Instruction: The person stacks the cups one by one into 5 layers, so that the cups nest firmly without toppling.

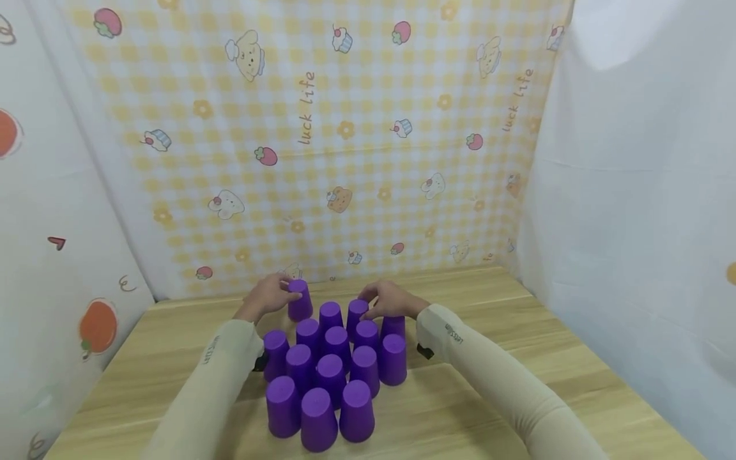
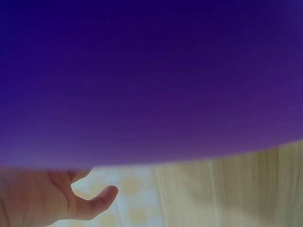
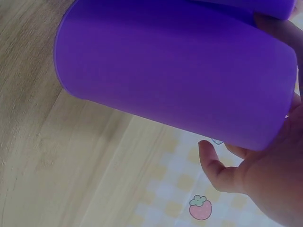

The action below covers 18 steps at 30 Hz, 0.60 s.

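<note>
Purple cups (image 1: 330,374); both hands gripping.

The head view looks forward and down from above the person's arms, far enough back to take in the whole wooden table (image 1: 517,383), the cluster of upturned purple cups (image 1: 330,370) and the checked backdrop cloth (image 1: 345,160). The left wrist view sits so close to a purple cup (image 2: 151,75) that the cup fills most of its frame, facing along the tabletop toward the cloth. The right wrist view looks past another purple cup (image 3: 180,80) from very near, and shares the table and the cloth with both other views.
</note>
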Each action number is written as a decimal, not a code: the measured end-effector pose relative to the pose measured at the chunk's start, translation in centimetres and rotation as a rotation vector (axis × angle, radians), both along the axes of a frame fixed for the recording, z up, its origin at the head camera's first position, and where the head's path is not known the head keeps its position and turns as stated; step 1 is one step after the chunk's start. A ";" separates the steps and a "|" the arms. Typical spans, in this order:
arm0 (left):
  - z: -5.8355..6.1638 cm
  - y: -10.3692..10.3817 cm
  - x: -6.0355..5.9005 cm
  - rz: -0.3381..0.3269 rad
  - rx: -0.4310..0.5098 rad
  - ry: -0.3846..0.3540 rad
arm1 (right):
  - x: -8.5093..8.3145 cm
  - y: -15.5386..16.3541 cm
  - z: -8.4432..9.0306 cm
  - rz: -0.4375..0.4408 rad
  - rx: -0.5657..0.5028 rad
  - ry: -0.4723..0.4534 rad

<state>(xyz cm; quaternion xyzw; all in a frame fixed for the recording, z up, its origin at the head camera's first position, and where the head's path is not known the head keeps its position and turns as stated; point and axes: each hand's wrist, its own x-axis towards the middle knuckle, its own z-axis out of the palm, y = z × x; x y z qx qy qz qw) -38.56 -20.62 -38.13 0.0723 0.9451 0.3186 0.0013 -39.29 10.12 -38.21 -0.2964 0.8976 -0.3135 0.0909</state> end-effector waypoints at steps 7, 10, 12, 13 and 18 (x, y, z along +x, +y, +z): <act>0.0 0.3 -0.2 0.006 -0.010 0.001 | -0.3 0.2 -0.3 0.009 0.012 0.009; 0.0 0.4 -0.2 0.007 -0.012 0.001 | -0.4 0.2 -0.3 0.006 0.012 0.007; -0.1 0.4 -0.2 0.006 -0.009 0.001 | -0.5 0.2 -0.3 0.007 0.012 0.005; -0.1 0.4 -0.2 0.007 -0.001 -0.001 | -0.5 0.2 -0.3 0.003 0.014 0.000; -0.5 0.5 -0.2 0.000 0.052 -0.020 | -0.5 0.1 -0.3 -0.019 0.021 0.001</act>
